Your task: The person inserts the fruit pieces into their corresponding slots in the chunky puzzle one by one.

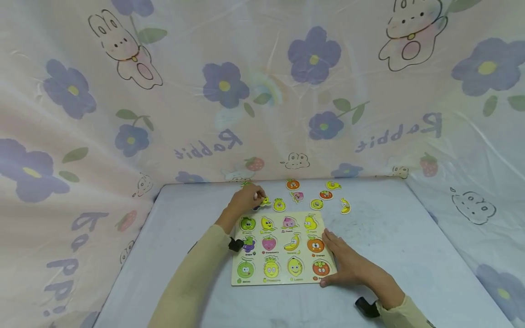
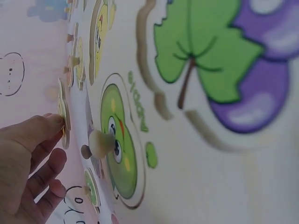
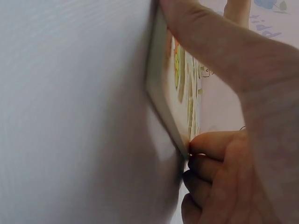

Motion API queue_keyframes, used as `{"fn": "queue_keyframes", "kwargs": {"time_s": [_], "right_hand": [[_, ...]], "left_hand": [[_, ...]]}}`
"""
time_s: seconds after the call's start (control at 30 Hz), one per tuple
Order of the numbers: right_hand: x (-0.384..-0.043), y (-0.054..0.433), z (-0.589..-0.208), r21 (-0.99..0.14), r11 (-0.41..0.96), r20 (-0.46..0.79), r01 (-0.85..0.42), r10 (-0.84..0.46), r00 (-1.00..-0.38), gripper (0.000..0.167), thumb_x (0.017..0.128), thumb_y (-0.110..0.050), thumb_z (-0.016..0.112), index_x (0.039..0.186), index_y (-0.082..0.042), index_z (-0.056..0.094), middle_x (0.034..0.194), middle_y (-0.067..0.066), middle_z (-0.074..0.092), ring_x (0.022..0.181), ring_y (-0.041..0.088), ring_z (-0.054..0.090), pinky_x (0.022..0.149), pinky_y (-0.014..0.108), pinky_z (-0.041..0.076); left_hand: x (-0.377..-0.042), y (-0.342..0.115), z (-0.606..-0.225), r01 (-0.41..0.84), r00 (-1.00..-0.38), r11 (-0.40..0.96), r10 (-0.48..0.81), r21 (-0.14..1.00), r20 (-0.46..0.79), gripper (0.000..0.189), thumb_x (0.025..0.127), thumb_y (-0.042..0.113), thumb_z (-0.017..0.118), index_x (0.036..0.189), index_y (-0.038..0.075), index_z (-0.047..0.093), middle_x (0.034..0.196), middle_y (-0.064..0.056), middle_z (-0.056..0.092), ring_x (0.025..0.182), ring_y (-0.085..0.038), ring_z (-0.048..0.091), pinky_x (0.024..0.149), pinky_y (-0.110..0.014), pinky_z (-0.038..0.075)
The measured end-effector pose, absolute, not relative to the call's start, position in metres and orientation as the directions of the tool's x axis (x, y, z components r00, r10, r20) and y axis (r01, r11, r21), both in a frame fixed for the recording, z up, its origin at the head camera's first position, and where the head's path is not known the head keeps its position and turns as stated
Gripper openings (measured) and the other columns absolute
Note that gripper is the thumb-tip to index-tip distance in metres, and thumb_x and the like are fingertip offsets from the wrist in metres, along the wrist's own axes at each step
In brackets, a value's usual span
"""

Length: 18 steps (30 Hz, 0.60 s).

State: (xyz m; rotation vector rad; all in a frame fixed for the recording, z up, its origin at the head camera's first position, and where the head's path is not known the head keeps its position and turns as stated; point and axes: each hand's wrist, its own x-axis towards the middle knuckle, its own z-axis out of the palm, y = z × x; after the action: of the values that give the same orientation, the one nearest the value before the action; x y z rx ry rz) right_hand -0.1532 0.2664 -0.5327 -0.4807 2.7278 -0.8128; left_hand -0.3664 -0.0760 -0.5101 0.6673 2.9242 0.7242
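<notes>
In the head view my left hand [image 1: 247, 198] is over the far left of the table, just beyond the puzzle board [image 1: 280, 281]. Its thumb and fingertips pinch a yellow fruit puzzle piece [image 2: 63, 114], seen nearly edge-on in the left wrist view; which fruit it is, I cannot tell. On the board, an apple piece [image 2: 122, 163] with a wooden knob sits at the far left corner. My right hand [image 1: 348, 263] holds the board's near right corner, thumb at the near edge and fingers along the right side.
Several loose fruit pieces lie beyond the board, among them a pineapple [image 1: 279, 205], a peach [image 1: 297, 197], an orange [image 1: 293, 184] and a banana [image 1: 345, 206]. A green piece [image 2: 91, 187] is partly hidden behind my left hand. Patterned cloth [image 1: 262, 127] hangs around the white table [image 1: 393, 228].
</notes>
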Motion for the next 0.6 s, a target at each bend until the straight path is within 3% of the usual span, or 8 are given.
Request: {"fn": "queue_keyframes", "kwargs": {"time_s": [0.6], "right_hand": [[-0.155, 0.269, -0.534, -0.572, 0.786, -0.146, -0.236, -0.380, -0.913, 0.146, 0.064, -0.071, 0.094, 0.170, 0.000, 0.022, 0.178, 0.021, 0.014, 0.161, 0.053, 0.014, 0.128, 0.067, 0.020]], "left_hand": [[-0.337, -0.081, -0.507, 0.507, -0.839, 0.750, 0.541, 0.425, 0.046, 0.010, 0.105, 0.025, 0.073, 0.114, 0.022, 0.074, 0.102, 0.008, 0.066, 0.088, -0.009, 0.060, 0.083, -0.032, 0.054]]}}
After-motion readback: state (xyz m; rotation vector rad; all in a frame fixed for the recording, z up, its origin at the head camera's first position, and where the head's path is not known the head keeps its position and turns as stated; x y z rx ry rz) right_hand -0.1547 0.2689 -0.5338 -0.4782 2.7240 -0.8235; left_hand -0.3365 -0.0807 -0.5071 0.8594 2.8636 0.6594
